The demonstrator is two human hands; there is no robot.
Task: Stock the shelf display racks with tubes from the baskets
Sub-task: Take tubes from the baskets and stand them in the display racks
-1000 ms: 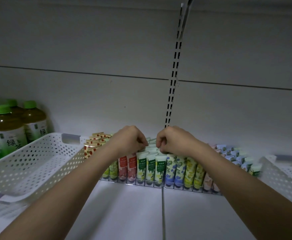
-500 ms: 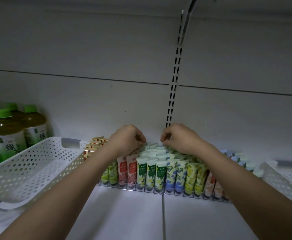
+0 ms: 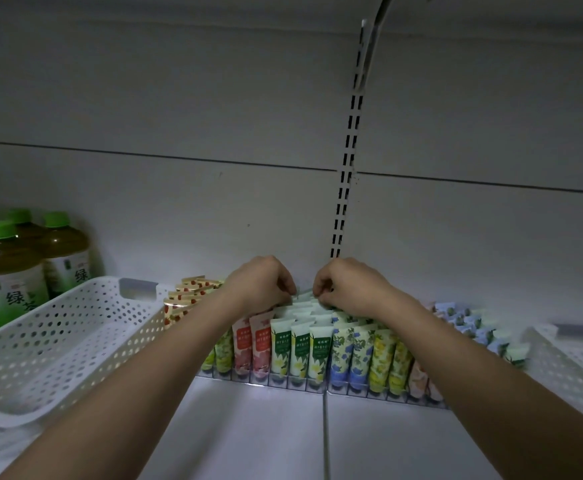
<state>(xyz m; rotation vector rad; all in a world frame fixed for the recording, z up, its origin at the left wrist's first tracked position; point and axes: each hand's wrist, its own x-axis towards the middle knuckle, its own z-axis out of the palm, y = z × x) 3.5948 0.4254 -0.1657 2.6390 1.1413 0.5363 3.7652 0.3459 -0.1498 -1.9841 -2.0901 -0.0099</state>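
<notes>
Head view: both hands were reached to the far end of the middle lanes of the display rack (image 3: 321, 386) on the shelf (image 3: 255, 438). The left hand (image 3: 260, 284) and right hand (image 3: 347, 285) were curled, fingertips meeting over the crimped top of a green-and-white tube (image 3: 303, 299) at the back of its row; each appeared to pinch it, though the grip itself was partly hidden. Judgement: seating a tube in its lane was in hand. The next move would call for pressing it down upright without tipping its neighbours.

The rack's lanes looked nearly full, the tubes (image 3: 298, 348) standing close together. A white perforated basket (image 3: 58, 341) sat to the left, touching the rack's left end; its contents could not be seen. A second basket (image 3: 574, 355) lay right. Green-capped tea bottles (image 3: 9, 271) stood far left, clear of the work.
</notes>
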